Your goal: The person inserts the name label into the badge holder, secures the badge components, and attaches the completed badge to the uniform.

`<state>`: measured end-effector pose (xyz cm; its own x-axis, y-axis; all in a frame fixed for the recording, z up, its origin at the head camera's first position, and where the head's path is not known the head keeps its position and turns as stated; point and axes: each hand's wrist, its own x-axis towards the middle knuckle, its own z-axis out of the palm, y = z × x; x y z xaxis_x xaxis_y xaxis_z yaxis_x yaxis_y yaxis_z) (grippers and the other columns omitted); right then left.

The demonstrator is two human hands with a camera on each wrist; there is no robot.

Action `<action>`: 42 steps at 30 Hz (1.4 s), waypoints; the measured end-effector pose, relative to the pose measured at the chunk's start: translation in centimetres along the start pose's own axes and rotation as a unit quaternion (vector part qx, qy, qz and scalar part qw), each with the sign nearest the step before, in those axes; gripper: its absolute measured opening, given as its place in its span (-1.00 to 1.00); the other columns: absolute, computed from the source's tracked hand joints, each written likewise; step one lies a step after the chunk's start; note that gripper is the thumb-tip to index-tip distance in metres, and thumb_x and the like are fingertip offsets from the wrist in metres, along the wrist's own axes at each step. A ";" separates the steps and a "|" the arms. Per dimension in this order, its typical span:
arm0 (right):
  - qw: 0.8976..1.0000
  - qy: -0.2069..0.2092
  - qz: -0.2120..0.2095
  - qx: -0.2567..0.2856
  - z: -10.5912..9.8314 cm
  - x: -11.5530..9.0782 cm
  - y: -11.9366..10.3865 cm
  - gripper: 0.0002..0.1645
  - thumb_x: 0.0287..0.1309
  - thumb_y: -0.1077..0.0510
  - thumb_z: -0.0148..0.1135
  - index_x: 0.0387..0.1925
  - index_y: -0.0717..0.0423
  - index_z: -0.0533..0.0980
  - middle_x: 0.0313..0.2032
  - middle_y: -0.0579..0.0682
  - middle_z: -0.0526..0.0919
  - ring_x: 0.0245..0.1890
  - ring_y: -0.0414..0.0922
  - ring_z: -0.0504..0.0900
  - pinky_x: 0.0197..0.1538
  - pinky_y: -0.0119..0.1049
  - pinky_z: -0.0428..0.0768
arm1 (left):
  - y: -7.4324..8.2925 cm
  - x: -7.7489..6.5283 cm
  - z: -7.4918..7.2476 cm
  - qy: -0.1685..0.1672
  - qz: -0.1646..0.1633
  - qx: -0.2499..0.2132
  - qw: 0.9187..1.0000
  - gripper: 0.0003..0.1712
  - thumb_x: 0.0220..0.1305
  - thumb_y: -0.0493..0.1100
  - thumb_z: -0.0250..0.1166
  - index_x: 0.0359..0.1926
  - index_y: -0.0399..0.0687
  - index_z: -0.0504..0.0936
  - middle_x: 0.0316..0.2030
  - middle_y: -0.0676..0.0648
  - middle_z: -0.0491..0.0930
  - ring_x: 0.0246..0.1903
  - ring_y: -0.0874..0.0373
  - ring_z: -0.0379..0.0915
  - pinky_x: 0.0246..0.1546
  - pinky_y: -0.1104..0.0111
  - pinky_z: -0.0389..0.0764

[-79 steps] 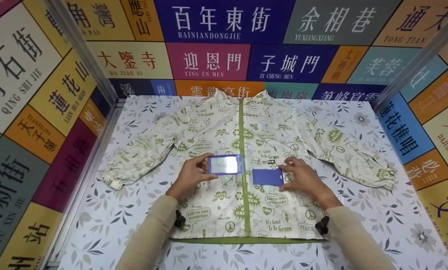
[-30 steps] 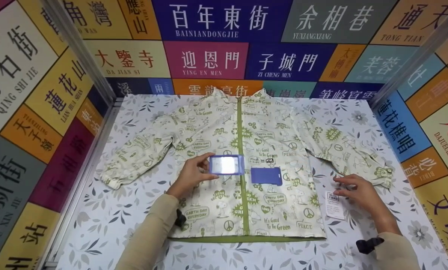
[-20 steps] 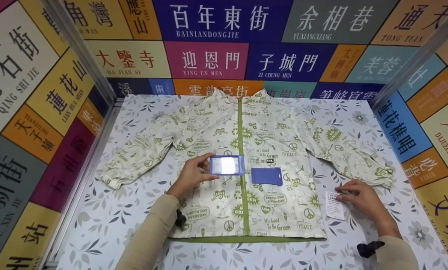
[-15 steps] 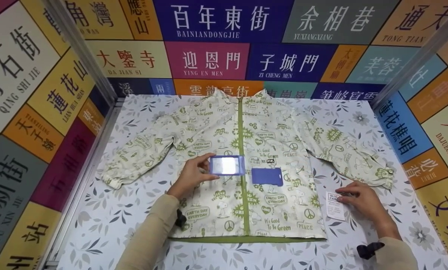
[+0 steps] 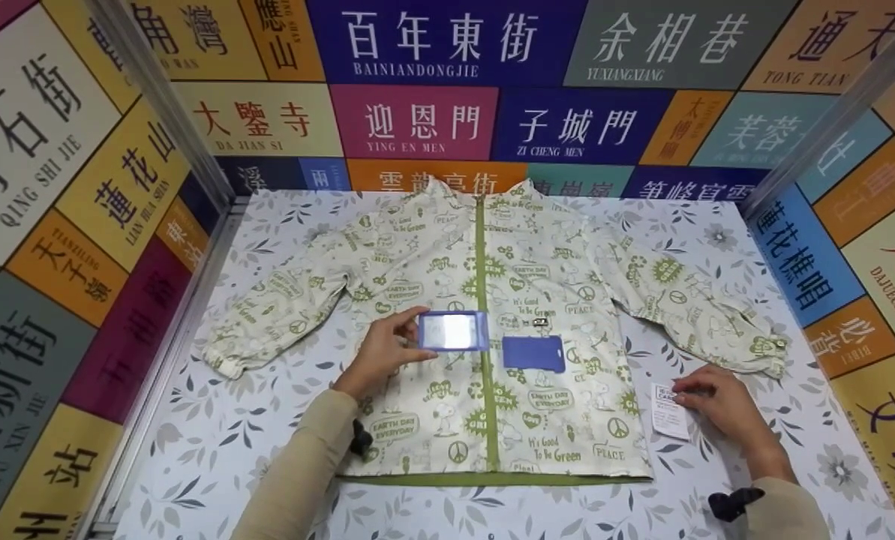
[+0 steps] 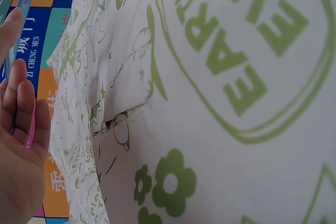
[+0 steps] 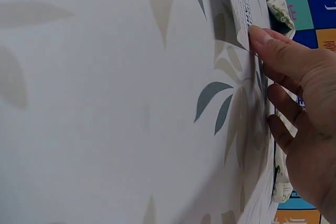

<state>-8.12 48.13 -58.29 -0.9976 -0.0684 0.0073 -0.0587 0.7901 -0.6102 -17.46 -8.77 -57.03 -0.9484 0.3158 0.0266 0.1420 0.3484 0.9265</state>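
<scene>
My left hand (image 5: pixel 384 351) grips a blue-framed clear card holder (image 5: pixel 453 331) by its left end, thumb below and fingers above, over a spread-out jacket (image 5: pixel 417 259). To its right lies a flat blue plastic piece (image 5: pixel 532 353) with a small slot at one end. My right hand (image 5: pixel 726 405) pinches the upper right corner of a white paper card (image 5: pixel 669 416) printed "ID CARD". In the right wrist view, that paper card (image 7: pixel 242 11) tilts up from the tabletop between thumb and index finger. The left wrist view shows the holder edge-on, partly hidden by the fingers.
The cream jacket with green prints and a green zip strip covers the middle of the leaf-patterned table (image 5: pixel 214 450), its sleeves spread to both sides. A small metal clasp (image 5: pixel 540 322) lies above the blue piece. Walls with street-name panels (image 5: pixel 417 124) enclose the back and sides.
My right hand has let go of the blue piece, moved right and taken a corner of the paper card. The left hand keeps the card holder in nearly the same place.
</scene>
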 end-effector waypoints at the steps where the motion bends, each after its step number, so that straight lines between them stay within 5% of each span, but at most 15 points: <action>1: 1.000 -0.002 0.003 -0.002 0.0 0.0 0.0 -0.81 0.09 0.11 0.47 -0.22 -0.01 0.71 -0.19 0.01 0.65 -0.24 -0.51 0.46 -0.16 -0.64 0.39 | 0.0 0.0 0.0 0.001 0.000 0.001 1.000 -0.12 -0.07 -0.06 0.61 0.33 0.24 0.48 -0.27 0.00 0.58 -0.25 0.02 0.57 -0.23 0.31 0.62; 19: 0.999 -0.019 0.028 0.014 -0.1 0.3 -0.2 -0.78 0.07 0.21 0.46 -0.23 0.13 0.61 -0.16 0.12 0.61 -0.27 -0.51 0.49 -0.20 -0.58 0.48 | 0.0 0.1 0.3 0.010 -0.014 -0.020 1.000 -0.06 -0.16 -0.14 0.65 0.33 0.00 0.49 -0.29 -0.01 0.59 -0.28 0.12 0.53 -0.19 0.28 0.63; 30: 0.998 -0.030 0.056 0.012 -0.4 0.6 -0.6 -0.87 0.09 0.25 0.42 -0.33 0.11 0.58 -0.48 -0.03 0.57 -0.51 -0.33 0.43 -0.43 -0.42 0.41 | 0.0 0.1 0.0 0.002 0.012 0.009 1.000 -0.08 -0.08 -0.05 0.61 0.35 -0.04 0.46 -0.29 -0.02 0.61 -0.28 0.12 0.55 -0.18 0.33 0.64; 42: 0.997 -0.047 0.054 0.020 -3.8 1.3 -2.7 -0.83 0.17 0.20 0.38 -0.26 0.18 0.56 -0.37 0.08 0.65 -0.49 -0.25 0.57 -0.45 -0.34 0.53 | 0.2 0.4 0.2 -0.004 -0.002 -0.013 1.000 -0.07 -0.09 -0.10 0.62 0.35 -0.02 0.46 -0.27 -0.02 0.59 -0.29 0.14 0.54 -0.20 0.34 0.66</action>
<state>-9.40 48.24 -53.68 -0.9901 -0.0421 -0.1339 0.0530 0.7715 -0.6341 -17.72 -8.45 -56.89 -0.9468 0.3213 0.0212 0.1319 0.3271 0.9357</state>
